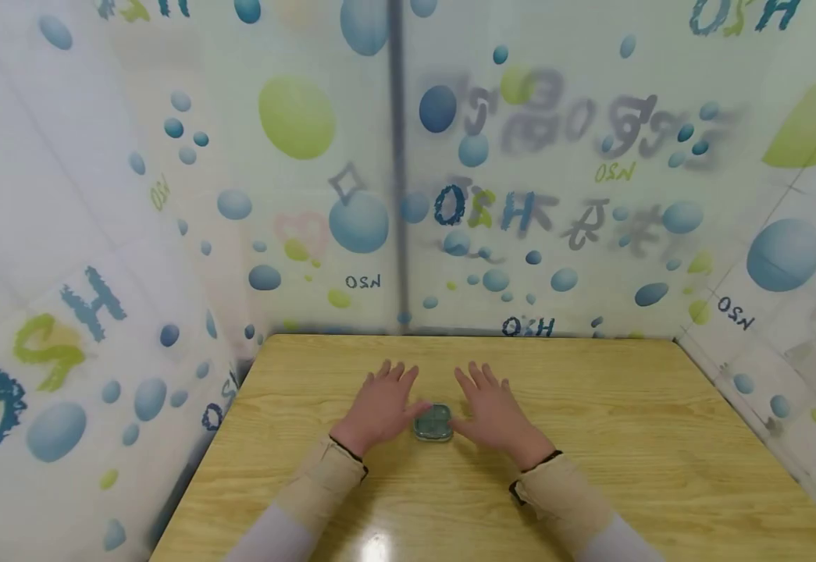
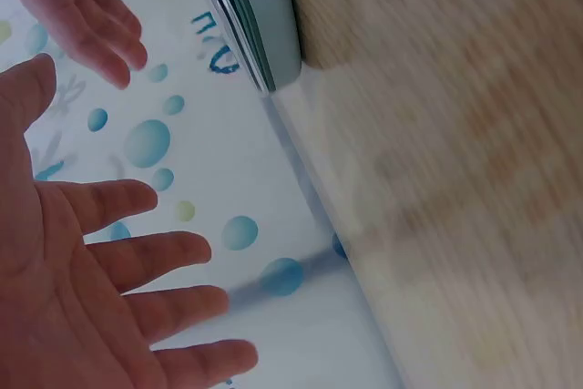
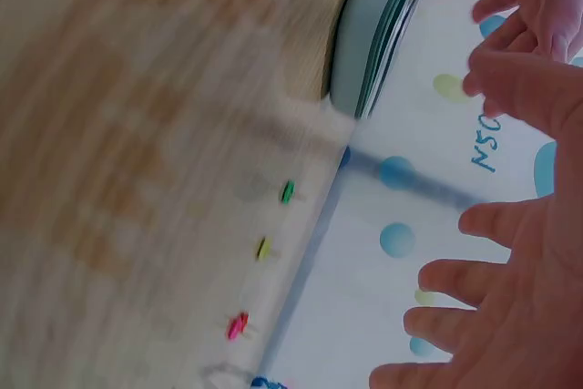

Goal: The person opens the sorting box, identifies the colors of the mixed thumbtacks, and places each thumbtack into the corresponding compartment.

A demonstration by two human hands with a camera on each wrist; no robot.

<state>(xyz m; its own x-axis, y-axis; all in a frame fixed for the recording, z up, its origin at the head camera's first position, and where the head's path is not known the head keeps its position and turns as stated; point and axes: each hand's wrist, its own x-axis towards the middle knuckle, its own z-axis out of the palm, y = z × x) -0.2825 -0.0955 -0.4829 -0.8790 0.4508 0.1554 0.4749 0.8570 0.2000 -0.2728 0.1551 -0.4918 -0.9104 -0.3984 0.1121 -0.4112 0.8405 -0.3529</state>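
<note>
Where the case [image 1: 433, 425] sits on the surface [image 1: 646, 421], we find left hand [image 1: 381, 407] and right hand [image 1: 496, 414] beside it, released.

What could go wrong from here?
The left hand and right hand flank the green case, holding nothing; uneven contact might push it askew on the table. Small coloured pieces show on the table in the right wrist view; a low sweep of the right hand could scatter them.
</note>
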